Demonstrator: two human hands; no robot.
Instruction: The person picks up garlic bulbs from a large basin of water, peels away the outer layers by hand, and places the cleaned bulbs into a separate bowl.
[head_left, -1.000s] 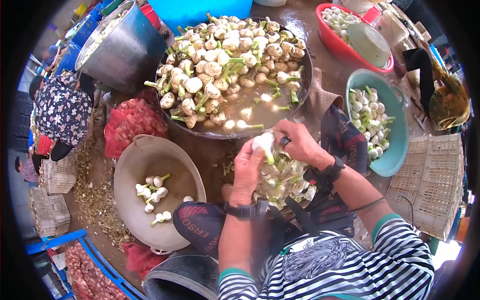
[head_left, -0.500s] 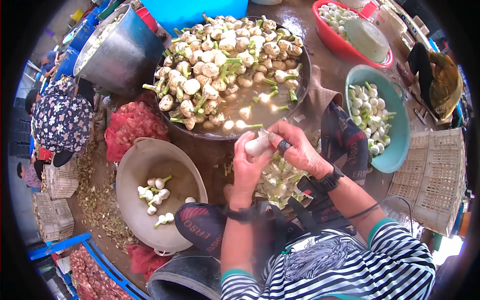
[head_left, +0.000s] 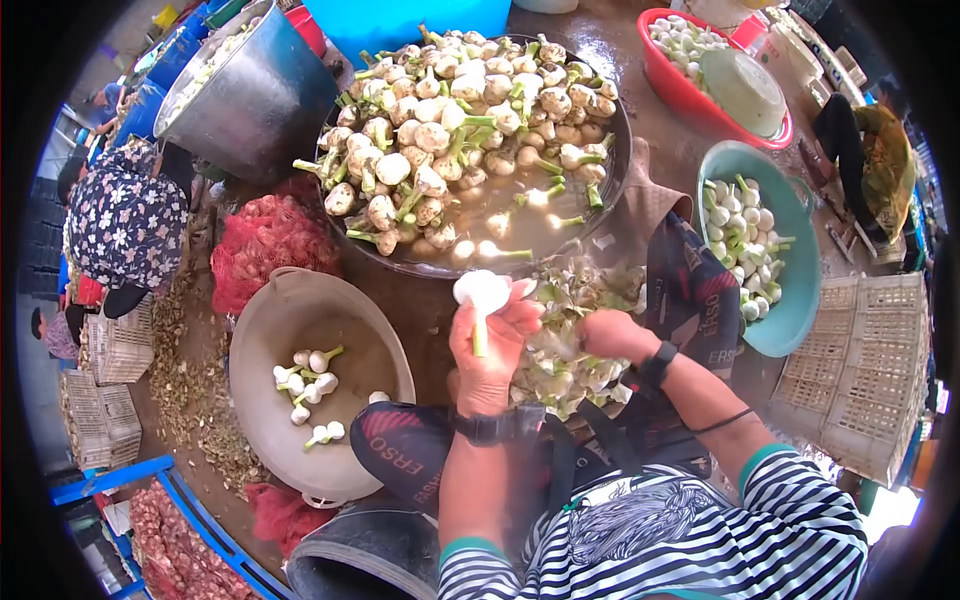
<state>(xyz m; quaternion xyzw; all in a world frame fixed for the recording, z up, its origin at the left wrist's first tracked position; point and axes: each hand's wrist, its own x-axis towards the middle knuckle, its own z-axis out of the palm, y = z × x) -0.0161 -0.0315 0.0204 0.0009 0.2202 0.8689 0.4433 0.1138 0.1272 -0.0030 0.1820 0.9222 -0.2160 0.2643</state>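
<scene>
- In the head view, we see the left hand (head_left: pixel 494 366) grasping a white bulb (head_left: pixel 485 289), its green stalk pointing near; the bulb is at the near side of the wide pan (head_left: pixel 420 268).
- We see the right hand (head_left: pixel 612 335) curled above the peelings (head_left: pixel 568 368); blur means we cannot tell whether it grips anything.
- We find soil-marked bulbs (head_left: pixel 430 135) in the wide pan, far.
- We locate the grey basin (head_left: pixel 258 375) left and the teal basin (head_left: pixel 797 255) right, both containing clean bulbs (head_left: pixel 742 232).
</scene>
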